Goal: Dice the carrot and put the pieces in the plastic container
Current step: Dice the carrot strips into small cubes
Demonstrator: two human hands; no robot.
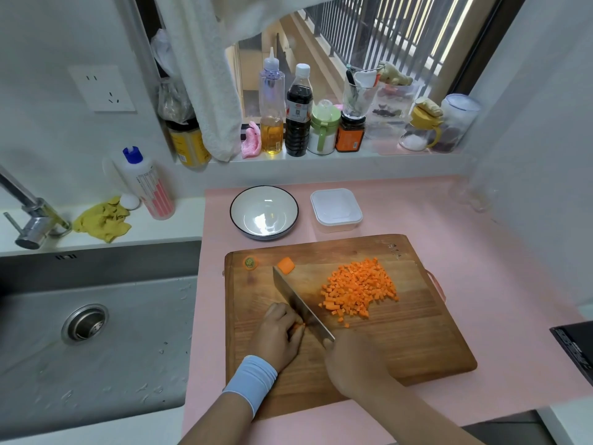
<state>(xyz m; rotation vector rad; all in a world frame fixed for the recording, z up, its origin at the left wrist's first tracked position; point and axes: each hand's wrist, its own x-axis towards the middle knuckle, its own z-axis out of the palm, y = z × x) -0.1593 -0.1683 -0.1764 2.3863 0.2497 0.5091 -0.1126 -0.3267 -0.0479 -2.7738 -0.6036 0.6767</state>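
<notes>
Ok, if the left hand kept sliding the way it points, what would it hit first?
Most likely the knife blade. The left hand points forward and right across the board, holding a small carrot bit right beside the blade; the diced pile lies beyond it.

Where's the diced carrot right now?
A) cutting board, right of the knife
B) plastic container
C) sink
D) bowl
A: the dice lie heaped on the board, right of the knife blade.
</notes>
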